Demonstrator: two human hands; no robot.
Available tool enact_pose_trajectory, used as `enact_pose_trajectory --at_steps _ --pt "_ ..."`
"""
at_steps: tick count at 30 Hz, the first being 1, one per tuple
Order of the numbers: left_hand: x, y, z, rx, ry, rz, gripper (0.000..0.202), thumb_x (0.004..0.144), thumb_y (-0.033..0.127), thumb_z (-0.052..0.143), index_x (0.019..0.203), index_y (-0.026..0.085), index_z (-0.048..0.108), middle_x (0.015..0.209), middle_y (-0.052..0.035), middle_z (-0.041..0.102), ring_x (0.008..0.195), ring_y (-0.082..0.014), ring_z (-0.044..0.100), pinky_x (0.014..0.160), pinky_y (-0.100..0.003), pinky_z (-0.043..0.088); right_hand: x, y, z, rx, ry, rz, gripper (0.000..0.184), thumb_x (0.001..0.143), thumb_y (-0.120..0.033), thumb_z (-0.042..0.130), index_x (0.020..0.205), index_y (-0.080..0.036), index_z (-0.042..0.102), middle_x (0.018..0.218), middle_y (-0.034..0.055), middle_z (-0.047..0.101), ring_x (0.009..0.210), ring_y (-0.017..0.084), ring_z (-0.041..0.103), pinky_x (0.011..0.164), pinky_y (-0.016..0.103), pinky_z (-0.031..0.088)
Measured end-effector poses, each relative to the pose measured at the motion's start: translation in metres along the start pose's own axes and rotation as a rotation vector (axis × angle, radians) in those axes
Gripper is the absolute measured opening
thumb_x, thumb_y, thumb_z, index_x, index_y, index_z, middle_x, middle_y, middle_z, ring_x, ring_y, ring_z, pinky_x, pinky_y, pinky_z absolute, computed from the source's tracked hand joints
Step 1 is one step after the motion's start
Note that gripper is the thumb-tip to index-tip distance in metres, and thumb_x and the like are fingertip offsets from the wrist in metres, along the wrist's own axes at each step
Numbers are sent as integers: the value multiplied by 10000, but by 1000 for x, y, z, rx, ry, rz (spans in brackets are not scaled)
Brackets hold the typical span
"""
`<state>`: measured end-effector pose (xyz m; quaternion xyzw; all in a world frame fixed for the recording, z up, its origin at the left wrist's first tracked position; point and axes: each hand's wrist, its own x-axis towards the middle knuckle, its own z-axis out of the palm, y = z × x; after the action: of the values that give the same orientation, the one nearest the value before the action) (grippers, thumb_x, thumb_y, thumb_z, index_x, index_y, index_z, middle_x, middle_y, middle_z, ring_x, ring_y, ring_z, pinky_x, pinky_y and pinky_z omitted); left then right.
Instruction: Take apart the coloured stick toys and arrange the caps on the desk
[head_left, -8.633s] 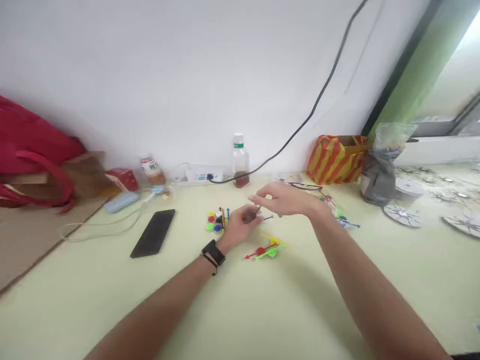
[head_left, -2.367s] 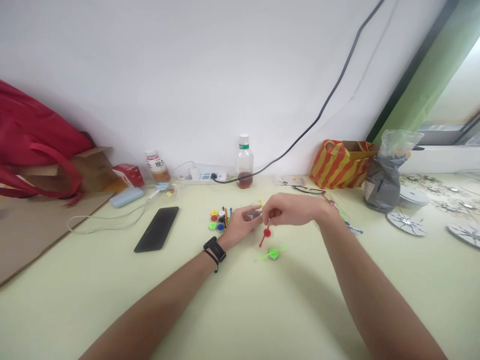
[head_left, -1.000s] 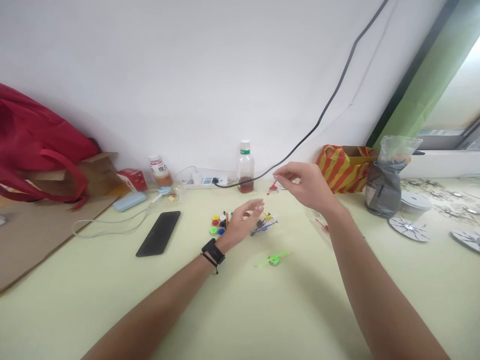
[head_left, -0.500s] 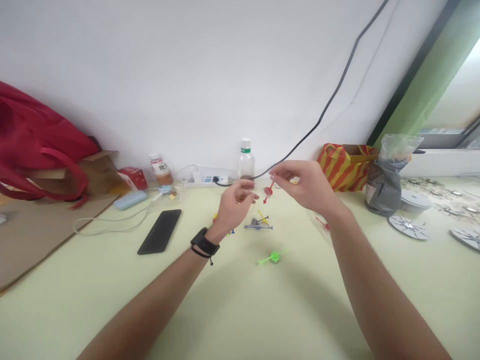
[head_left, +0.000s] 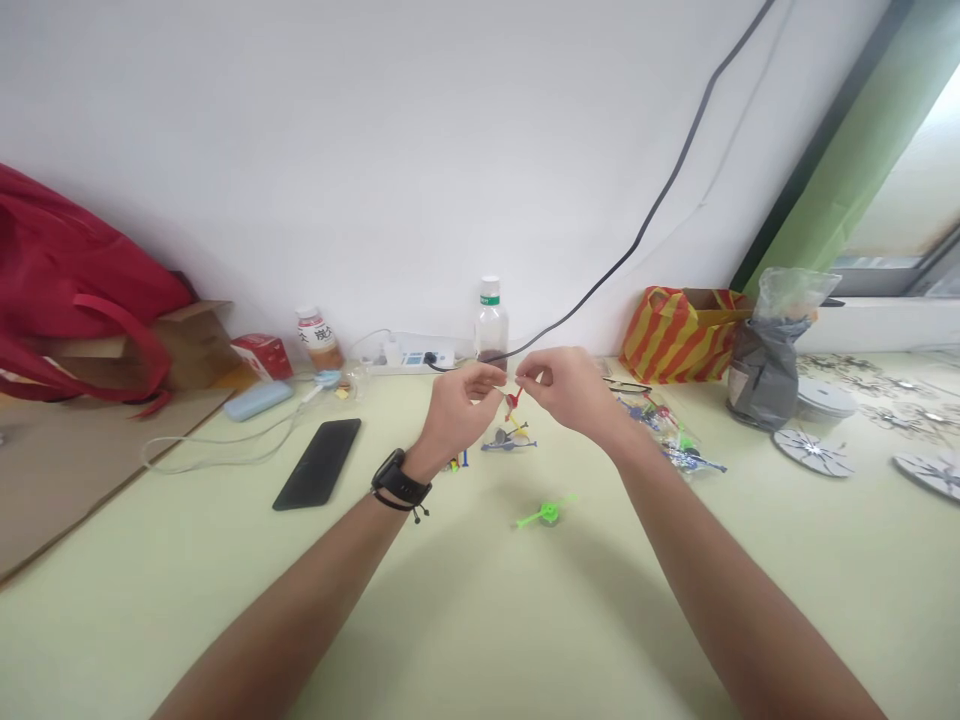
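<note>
Above the surface [head_left: 480,620] at centre frame, left hand [head_left: 457,405] and right hand [head_left: 574,385] meet fingertip to fingertip. Each is closed in a thumb-and-forefinger pinch on one small red piece [head_left: 513,402], which hangs between them, clear of the surface. A black watch [head_left: 401,478] sits on the left wrist.

Outward from the hands:
- At 6 o'clock, just below the red piece, a blue and yellow assembly [head_left: 510,440] lies on the surface, apart from both hands.
- Further along 6 o'clock, a green piece [head_left: 546,515] lies alone.
- At 8 o'clock, loose coloured pieces [head_left: 455,463] show past the left wrist.
- At 3 o'clock, a clear packet of coloured pieces [head_left: 667,430] lies beside the right forearm.
- At 9 o'clock, a black phone [head_left: 317,477] lies flat.
- At 12 o'clock, a bottle [head_left: 489,325] and a power strip [head_left: 409,355] stand against the wall.
- At 2 o'clock, a striped bag [head_left: 686,320] and a grey bag [head_left: 765,355].

Progress, as judged: one multi-part assembly is put together and set down; the red piece is in hand and joined to nothing visible; the green piece and the loose pieces remain separate.

Not determinable: the red piece's shape, exactly where each finger bears on it, most of the loose pieces behind the left wrist, and the packet's contents
</note>
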<state>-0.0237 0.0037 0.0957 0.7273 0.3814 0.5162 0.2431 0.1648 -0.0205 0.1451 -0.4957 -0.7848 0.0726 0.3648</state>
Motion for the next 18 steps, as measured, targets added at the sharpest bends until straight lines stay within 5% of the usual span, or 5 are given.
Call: enact_pose_trajectory --at_steps 9,18 --pt "5 -4 -7 -85 -27 -67 242 831 161 616 1016 167 772 1000 -70 803 865 -221 782 815 -348 656 -3 -9 1 -11 -93 -95 291 919 -113 559 1018 -237 803 818 8 762 649 136 585 629 259 368" --pt "7 -2 -8 -64 -42 -49 217 837 169 635 1010 177 767 1041 -75 800 974 -236 766 914 -373 628 1 9 25 51 -149 -63 277 877 -66 538 958 -217 756 982 32 788 849 182 680 732 270 457"
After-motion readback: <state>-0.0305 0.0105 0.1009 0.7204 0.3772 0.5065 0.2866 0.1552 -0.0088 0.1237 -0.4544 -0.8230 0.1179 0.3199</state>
